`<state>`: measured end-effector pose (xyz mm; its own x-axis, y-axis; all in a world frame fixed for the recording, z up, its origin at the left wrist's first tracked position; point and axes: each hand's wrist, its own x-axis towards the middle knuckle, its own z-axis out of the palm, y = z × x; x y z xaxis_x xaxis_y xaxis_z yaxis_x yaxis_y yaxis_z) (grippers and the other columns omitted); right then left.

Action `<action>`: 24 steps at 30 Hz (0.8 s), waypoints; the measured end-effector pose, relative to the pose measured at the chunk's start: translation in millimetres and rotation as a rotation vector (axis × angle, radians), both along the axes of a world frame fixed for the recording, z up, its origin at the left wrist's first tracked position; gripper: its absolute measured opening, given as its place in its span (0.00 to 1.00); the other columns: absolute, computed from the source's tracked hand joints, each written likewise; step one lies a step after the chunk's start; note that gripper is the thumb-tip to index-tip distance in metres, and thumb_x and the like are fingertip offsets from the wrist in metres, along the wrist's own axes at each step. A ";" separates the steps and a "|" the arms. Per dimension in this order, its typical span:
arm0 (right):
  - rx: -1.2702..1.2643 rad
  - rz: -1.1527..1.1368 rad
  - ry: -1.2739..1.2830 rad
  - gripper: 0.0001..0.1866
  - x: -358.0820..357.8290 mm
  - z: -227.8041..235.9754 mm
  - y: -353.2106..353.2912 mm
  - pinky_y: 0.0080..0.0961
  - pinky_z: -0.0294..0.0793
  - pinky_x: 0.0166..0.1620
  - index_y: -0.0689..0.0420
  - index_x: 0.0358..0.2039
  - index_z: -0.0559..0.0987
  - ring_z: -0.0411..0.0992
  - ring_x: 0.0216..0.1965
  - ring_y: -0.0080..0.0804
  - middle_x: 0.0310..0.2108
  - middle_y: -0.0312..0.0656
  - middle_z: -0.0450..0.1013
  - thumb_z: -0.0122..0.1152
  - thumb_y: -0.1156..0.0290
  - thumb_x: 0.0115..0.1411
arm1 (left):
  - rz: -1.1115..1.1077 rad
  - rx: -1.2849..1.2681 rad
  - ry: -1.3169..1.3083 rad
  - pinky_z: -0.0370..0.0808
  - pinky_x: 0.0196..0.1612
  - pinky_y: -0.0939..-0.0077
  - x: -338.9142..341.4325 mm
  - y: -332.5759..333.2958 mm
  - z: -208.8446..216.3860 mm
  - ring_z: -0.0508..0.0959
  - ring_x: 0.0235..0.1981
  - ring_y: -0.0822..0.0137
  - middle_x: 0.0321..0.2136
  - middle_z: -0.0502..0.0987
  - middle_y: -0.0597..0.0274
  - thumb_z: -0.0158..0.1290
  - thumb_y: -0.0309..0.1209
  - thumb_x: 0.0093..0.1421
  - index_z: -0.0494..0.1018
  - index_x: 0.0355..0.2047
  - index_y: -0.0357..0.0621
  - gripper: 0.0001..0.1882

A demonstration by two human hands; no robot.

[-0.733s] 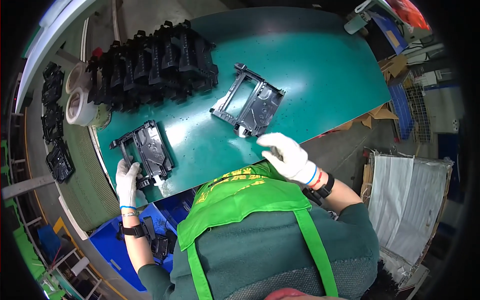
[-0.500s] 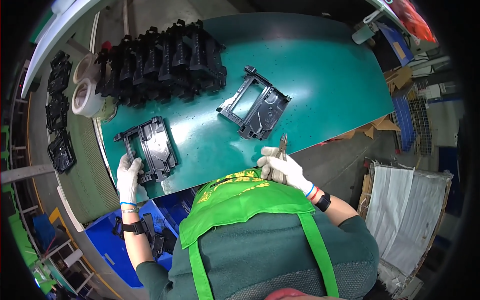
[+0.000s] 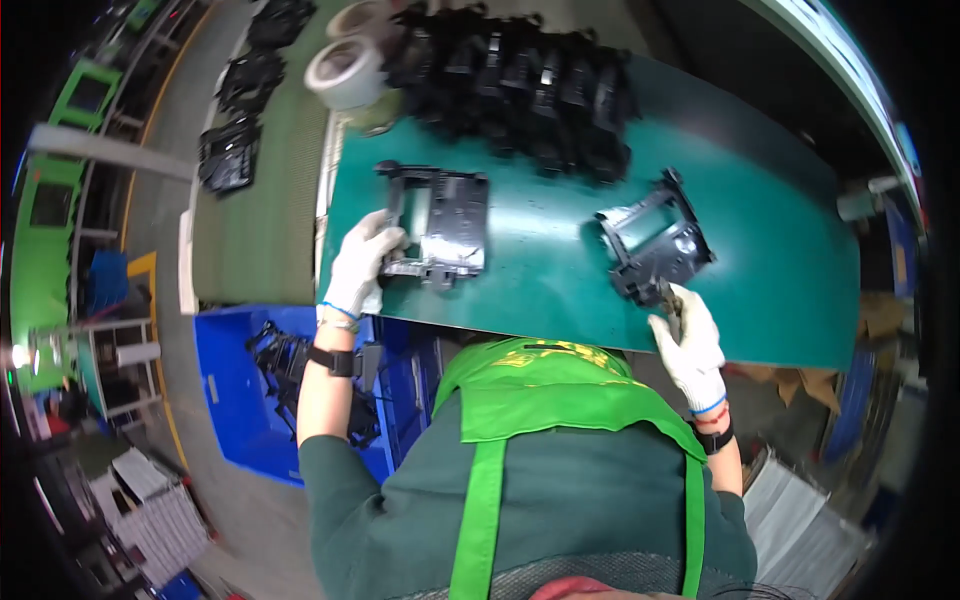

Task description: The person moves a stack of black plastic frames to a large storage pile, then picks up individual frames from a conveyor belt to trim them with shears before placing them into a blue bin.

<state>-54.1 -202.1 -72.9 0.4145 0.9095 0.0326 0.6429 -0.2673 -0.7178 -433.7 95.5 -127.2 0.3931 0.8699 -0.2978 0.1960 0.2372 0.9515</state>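
My left hand point(image 3: 362, 265), in a white knit glove, grips the near left corner of a black plastic frame point(image 3: 455, 225) that lies on the green tabletop point(image 3: 545, 240). The frame has an open rectangular window on its left and a solid, shiny panel on its right. In my gloved right hand point(image 3: 692, 345) is a pair of cutting pliers point(image 3: 668, 297), mostly hidden by the fingers. Their tip is close to the near edge of a second black plastic frame point(image 3: 688, 258); contact cannot be made out. That second frame lies slantwise at the table's right part.
Several black frames point(image 3: 520, 85) stand in a row at the back. Tape rolls point(image 3: 343, 75) sit left of them. A green conveyor belt point(image 3: 262, 235) with black parts point(image 3: 230, 155) runs along the left. Below it is a blue bin point(image 3: 225, 400) holding black pieces.
The view has turned, so the scene is shifted. My right hand has gone from beside the apron out to the second frame with the pliers. My left hand keeps hold of its frame.
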 end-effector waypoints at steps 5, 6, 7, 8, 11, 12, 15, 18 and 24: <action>-0.031 0.219 -0.233 0.25 -5.9 22.9 35.5 0.33 0.76 0.52 0.59 0.55 0.75 0.77 0.48 0.44 0.47 0.48 0.76 0.67 0.76 0.57 | 0.117 -0.158 -0.211 0.77 0.33 0.80 -1.7 -13.0 14.7 0.79 0.30 0.73 0.33 0.82 0.55 0.56 0.30 0.63 0.69 0.57 0.27 0.25; -0.020 0.234 -0.231 0.25 -8.3 21.2 42.9 0.35 0.76 0.53 0.59 0.56 0.75 0.77 0.48 0.46 0.48 0.49 0.76 0.67 0.76 0.56 | 0.104 -0.173 -0.254 0.77 0.32 0.81 -2.0 -13.6 16.1 0.79 0.29 0.73 0.33 0.82 0.55 0.55 0.30 0.63 0.69 0.58 0.27 0.25; -0.009 0.249 -0.228 0.26 -10.6 19.3 49.7 0.36 0.76 0.54 0.59 0.56 0.74 0.77 0.49 0.49 0.49 0.51 0.75 0.67 0.75 0.56 | 0.089 -0.187 -0.298 0.77 0.31 0.81 -2.6 -14.5 17.3 0.80 0.29 0.72 0.33 0.83 0.54 0.55 0.30 0.64 0.69 0.59 0.27 0.26; -0.010 0.250 -0.235 0.26 -13.2 17.0 55.5 0.36 0.76 0.54 0.59 0.56 0.74 0.77 0.49 0.49 0.49 0.51 0.75 0.67 0.75 0.56 | 0.068 -0.205 -0.344 0.78 0.30 0.82 -2.6 -14.0 18.1 0.80 0.29 0.72 0.33 0.83 0.54 0.55 0.30 0.64 0.68 0.60 0.28 0.26; -0.021 0.241 -0.275 0.27 -21.3 3.4 71.6 0.40 0.76 0.54 0.57 0.58 0.73 0.76 0.50 0.50 0.49 0.51 0.75 0.68 0.73 0.56 | 0.049 -0.235 -0.441 0.78 0.29 0.82 -4.6 -13.1 19.4 0.81 0.29 0.72 0.34 0.83 0.52 0.54 0.31 0.64 0.67 0.61 0.27 0.28; -0.023 0.237 -0.280 0.27 -24.2 -1.2 75.3 0.40 0.76 0.54 0.57 0.58 0.73 0.76 0.50 0.50 0.49 0.51 0.75 0.68 0.73 0.56 | 0.038 -0.249 -0.484 0.79 0.28 0.82 -4.1 -13.3 19.7 0.82 0.29 0.72 0.34 0.84 0.52 0.54 0.31 0.64 0.67 0.62 0.27 0.28; -0.129 0.182 -0.359 0.30 -31.0 -9.1 82.3 0.42 0.75 0.55 0.55 0.60 0.71 0.76 0.51 0.53 0.51 0.51 0.75 0.67 0.72 0.57 | 0.057 -0.262 -0.484 0.78 0.27 0.82 4.8 -16.7 30.3 0.82 0.28 0.72 0.34 0.84 0.51 0.53 0.32 0.64 0.66 0.62 0.27 0.29; -0.228 0.125 -0.334 0.30 -34.8 -0.5 87.9 0.42 0.75 0.56 0.55 0.61 0.70 0.76 0.52 0.54 0.53 0.51 0.75 0.67 0.72 0.57 | 0.048 -0.260 -0.464 0.78 0.27 0.82 0.9 -13.9 24.2 0.82 0.27 0.72 0.35 0.84 0.51 0.53 0.33 0.64 0.65 0.63 0.27 0.30; -0.264 0.021 -0.249 0.32 -31.6 -8.2 84.1 0.42 0.75 0.57 0.54 0.62 0.69 0.76 0.53 0.53 0.54 0.51 0.75 0.67 0.73 0.57 | -0.017 -0.198 -0.308 0.80 0.28 0.82 -14.5 -3.9 0.9 0.82 0.27 0.72 0.35 0.83 0.51 0.55 0.33 0.63 0.63 0.65 0.27 0.33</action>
<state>-85.7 -118.0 -81.1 0.4043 0.9083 -0.1072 0.7968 -0.4073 -0.4464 -448.2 91.6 -126.3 0.5041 0.7999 -0.3256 -0.0871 0.4221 0.9024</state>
